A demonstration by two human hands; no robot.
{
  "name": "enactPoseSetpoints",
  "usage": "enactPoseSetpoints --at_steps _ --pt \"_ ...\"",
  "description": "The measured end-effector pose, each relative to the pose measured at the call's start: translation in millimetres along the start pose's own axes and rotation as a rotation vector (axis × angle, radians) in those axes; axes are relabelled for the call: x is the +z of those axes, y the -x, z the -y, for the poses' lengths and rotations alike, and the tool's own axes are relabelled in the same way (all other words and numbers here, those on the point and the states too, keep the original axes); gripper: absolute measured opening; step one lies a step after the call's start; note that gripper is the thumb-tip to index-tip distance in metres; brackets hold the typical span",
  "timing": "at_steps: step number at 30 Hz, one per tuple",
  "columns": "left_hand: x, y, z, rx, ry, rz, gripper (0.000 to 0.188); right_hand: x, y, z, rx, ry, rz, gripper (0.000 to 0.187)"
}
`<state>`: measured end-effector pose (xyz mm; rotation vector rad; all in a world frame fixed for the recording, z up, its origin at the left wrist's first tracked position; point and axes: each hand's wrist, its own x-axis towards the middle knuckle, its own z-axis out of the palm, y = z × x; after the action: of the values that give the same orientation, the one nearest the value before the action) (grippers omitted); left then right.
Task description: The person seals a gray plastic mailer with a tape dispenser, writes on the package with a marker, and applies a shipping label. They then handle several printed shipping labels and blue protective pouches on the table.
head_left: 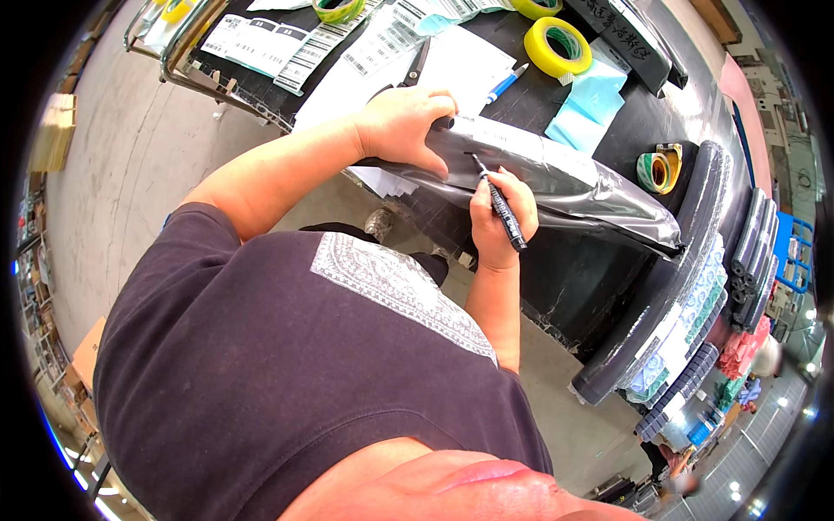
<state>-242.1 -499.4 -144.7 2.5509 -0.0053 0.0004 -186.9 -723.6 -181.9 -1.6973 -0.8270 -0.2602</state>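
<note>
A long package (565, 178) wrapped in shiny dark grey plastic lies across the black table. My left hand (401, 128) grips its left end, thumb on the near side and fingers on the far side. By those fingertips a small black piece shows, possibly a marker cap. In my right hand (508, 213) is a black marker (501, 208), held like a pen. Its tip meets or hovers just over the wrapping, close to my left thumb; I cannot tell which. White paper sheets and a dark-handled tool (417, 65), partly hidden, lie beyond my left hand.
Yellow tape (559, 48), a blue pen (507, 83), light blue film (589, 104) and printed labels (256, 43) lie on the table's far side. A smaller tape roll (658, 172) sits past the package. A long dark roll (660, 286) borders the table's right end.
</note>
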Motion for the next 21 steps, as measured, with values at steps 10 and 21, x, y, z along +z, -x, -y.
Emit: enactPoseSetpoints --at_steps 10,21 --pt "-1 -4 5 0.005 0.014 0.003 0.063 -4 0 -6 -0.033 -0.142 -0.009 0.022" --pt "-2 -2 5 0.004 0.016 0.0 0.062 -23 3 -16 0.073 -0.265 -0.046 0.019"
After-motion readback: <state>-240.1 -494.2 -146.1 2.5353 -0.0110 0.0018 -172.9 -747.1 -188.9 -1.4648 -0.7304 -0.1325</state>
